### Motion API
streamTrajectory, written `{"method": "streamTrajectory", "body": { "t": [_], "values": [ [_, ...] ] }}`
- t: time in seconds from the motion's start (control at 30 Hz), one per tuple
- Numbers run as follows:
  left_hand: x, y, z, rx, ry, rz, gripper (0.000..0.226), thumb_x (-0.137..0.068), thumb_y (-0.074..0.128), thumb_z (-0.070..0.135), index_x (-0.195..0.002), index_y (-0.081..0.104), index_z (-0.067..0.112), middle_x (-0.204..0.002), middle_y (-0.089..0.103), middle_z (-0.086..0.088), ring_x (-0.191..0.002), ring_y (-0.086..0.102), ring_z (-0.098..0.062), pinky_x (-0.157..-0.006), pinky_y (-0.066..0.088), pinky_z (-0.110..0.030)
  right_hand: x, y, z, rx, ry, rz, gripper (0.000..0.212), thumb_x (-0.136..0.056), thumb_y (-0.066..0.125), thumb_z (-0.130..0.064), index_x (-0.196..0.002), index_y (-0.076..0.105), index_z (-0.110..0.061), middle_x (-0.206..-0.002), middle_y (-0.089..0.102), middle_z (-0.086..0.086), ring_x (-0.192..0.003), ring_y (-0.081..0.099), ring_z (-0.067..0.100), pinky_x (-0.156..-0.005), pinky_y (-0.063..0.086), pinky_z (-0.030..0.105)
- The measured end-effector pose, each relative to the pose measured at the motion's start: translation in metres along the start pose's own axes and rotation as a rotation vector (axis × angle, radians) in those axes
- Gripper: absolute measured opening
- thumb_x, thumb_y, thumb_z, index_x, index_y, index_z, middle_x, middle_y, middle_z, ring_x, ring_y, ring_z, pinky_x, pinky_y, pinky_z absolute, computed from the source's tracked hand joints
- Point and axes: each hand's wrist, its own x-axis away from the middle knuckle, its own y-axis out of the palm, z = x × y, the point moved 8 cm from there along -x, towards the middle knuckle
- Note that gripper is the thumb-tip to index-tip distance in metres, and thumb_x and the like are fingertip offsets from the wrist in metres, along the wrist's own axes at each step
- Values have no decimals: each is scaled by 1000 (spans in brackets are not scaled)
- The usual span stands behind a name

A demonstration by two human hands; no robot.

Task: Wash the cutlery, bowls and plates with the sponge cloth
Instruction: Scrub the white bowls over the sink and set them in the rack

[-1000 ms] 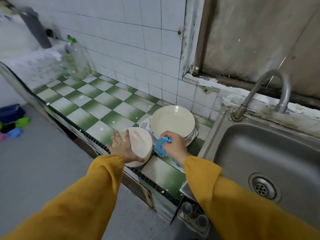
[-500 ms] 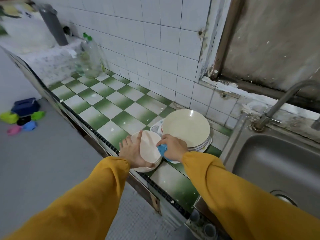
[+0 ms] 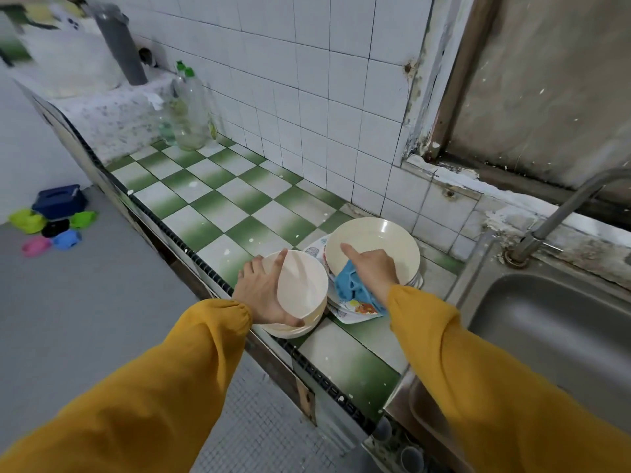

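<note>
Over on counter (image 3: 218,199), just tipped bowl (image 3: 302,285) up, gripped in left hand (image 3: 263,291), right hand (image 3: 372,271) clutching sponge cloth (image 3: 348,288), wiping next probably.

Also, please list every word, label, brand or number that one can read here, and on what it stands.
No text can be read in this view.
Any label on the clear bottles is too blurred to read.
The patterned plate shows flowers only, no words.

White tiled wall (image 3: 307,80), green-white checker desk (image 3: 211,199), steel sink (image 3: 546,336) on the right with a curved tap (image 3: 561,211). Weathered window frame (image 3: 450,97) above the sink. Grey floor (image 3: 85,319) left, coloured plastic bits (image 3: 29,222) on it. Grey pipe (image 3: 119,42), far corner.
</note>
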Motion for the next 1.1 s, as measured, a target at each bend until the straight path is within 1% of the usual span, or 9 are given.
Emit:
{"method": "streamTrajectory", "body": {
  "t": [0.1, 0.23, 0.43, 0.57, 0.63, 0.73, 0.83, 0.93, 1.1],
  "values": [
    [3, -12, 3, -1, 21, 23, 146, -43, 72, 83, -152, -11, 31, -145, 22, -19, -132, 26, -36, -112, 30, -50, -7, 6, 2, 105, 48, -140, 42, -82, 69, -48, -87, 65, -6, -92, 67, 9, -87, 61, 25, -75, 47, 32],
    [7, -31, 18, -24, 99, 52, 148, -33, 51, 93, -152, -10, 30, -146, 23, -19, -131, 26, -35, -112, 27, -48, 14, 32, 4, 69, 164, -460, 57, -79, 75, -50, -118, 58, -12, -105, 62, 3, -98, 58, 21, -83, 43, 30],
    [5, -41, 31, -7, 142, 55, 151, -37, 65, 89, -150, -16, 30, -153, 13, -16, -138, 15, -36, -110, 31, -57, 25, 40, -10, 117, 137, -472, 15, -88, 55, -12, -101, 55, -4, -85, 61, 9, -71, 56, 18, -59, 43, 25],
    [7, -38, 27, 216, 50, 63, 152, -50, 86, 64, -151, -21, 27, -159, -18, -16, -148, -11, -37, -117, 14, -55, 18, 32, -16, 4, 85, -354, 9, -87, 51, -6, -88, 59, -3, -79, 61, 11, -69, 57, 22, -60, 44, 25],
    [8, -31, 18, 433, -32, 103, 148, -54, 88, 57, -153, -17, 24, -161, -14, -14, -149, -8, -33, -118, 10, -50, 15, 28, -14, -13, 59, -314, 13, -86, 49, -5, -80, 60, -6, -77, 61, 11, -69, 57, 23, -59, 44, 25],
    [13, -11, 3, 1012, -244, 144, 109, -80, 76, 41, -156, 2, 15, -158, 23, -12, -142, 29, -31, -115, 28, -45, 11, 22, -15, 15, -16, -248, 15, -86, 48, -7, -86, 63, -4, -84, 63, 12, -75, 57, 23, -62, 44, 28],
    [16, 23, 0, 1332, -499, 32, 50, -102, 48, 24, -146, 34, 7, -124, 58, -17, -101, 61, -29, -86, 52, -38, 10, 18, -17, 39, -67, -186, 24, -87, 48, -10, -104, 64, -5, -97, 65, 12, -85, 58, 24, -67, 46, 30],
    [18, 41, 6, 1414, -563, -76, 28, -104, 40, 15, -123, 54, 0, -92, 66, -12, -80, 64, -25, -74, 53, -32, 11, 15, -21, 108, -137, -114, 30, -89, 50, -15, -117, 60, -10, -106, 65, 10, -95, 58, 28, -75, 48, 33],
    [11, 51, 10, 1593, -631, -92, 18, -101, 44, 10, -101, 60, 3, -84, 63, -13, -73, 65, -23, -70, 54, -29, 20, 13, -26, 267, -226, -40, 54, -93, 49, -21, -146, 38, -20, -118, 63, 9, -105, 57, 32, -86, 50, 39]
  ]
}}
